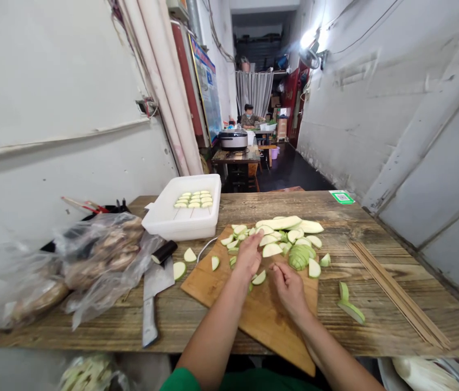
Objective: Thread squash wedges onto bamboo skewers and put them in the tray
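My left hand reaches into a pile of pale, green-edged zucchini slices on a wooden cutting board. Its fingertips close at a slice on the near side of the pile, partly hidden by the hand. Just to the right, my right hand is curled in a pinch above the board; whatever lies in its fingers is too small to make out. A fanned stack of slices sits beyond the right hand. Long zucchini pieces lie behind the pile.
A white plastic box at back left holds skewered slices in rows. A cleaver, a dark-handled object and plastic bags lie left. Flat wooden sticks and loose slices lie right. A person sits far back.
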